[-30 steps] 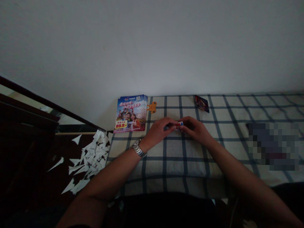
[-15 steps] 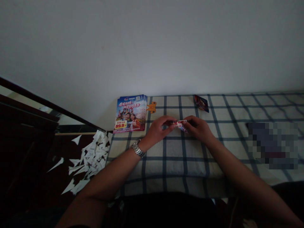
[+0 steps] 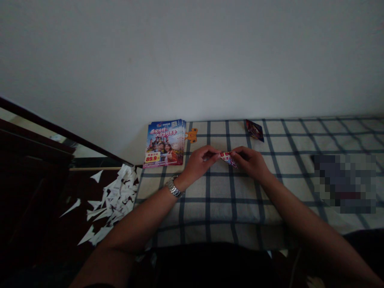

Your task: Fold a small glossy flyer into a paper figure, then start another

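A small folded piece of printed paper [image 3: 227,157], red, white and purple, is held just above the checked cloth between my two hands. My left hand [image 3: 201,160], with a metal watch [image 3: 174,187] on the wrist, pinches its left end between thumb and fingers. At the other end, my right hand [image 3: 250,161] grips the paper with thumb and fingertips, hiding part of it. To the left lies a stack of colourful flyers [image 3: 164,144] with "89.9" on the top sheet. Beyond my right hand rests a dark printed folded paper [image 3: 254,130].
The checked cloth [image 3: 219,212] covers the surface against a pale wall [image 3: 192,60]. An orange bear figure [image 3: 191,135] shows beside the flyers. A blurred-out rectangular object [image 3: 345,184] lies at the right. Many white folded papers [image 3: 120,196] are heaped on the dark floor at left.
The paper has turned slightly between my fingers, so more of its red lettering and purple print shows. Both hands stay in nearly the same place.
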`<state>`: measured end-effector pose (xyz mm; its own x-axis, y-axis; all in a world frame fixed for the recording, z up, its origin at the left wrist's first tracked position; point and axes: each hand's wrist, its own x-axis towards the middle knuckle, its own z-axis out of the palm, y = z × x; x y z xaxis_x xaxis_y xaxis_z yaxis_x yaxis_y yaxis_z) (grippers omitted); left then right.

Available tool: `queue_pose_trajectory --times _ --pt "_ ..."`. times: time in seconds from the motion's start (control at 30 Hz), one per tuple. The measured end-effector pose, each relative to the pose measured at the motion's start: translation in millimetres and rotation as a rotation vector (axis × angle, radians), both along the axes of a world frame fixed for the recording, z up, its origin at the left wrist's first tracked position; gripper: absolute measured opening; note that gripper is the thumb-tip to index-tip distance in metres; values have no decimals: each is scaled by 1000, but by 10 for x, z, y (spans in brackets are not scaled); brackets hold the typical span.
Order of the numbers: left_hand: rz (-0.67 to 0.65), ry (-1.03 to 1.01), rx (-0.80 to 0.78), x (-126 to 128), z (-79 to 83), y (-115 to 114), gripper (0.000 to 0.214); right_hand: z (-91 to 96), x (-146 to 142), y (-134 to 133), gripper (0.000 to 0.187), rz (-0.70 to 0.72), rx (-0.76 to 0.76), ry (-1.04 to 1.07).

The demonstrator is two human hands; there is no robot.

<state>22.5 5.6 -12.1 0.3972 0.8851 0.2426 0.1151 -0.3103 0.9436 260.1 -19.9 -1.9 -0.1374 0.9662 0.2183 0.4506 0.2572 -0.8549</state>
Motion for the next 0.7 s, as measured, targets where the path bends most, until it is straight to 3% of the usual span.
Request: queue_pose_trajectory --times 0.7 --pt "40 24 3 33 -12 12 14 -24 -30 -22 28 78 -20 6"
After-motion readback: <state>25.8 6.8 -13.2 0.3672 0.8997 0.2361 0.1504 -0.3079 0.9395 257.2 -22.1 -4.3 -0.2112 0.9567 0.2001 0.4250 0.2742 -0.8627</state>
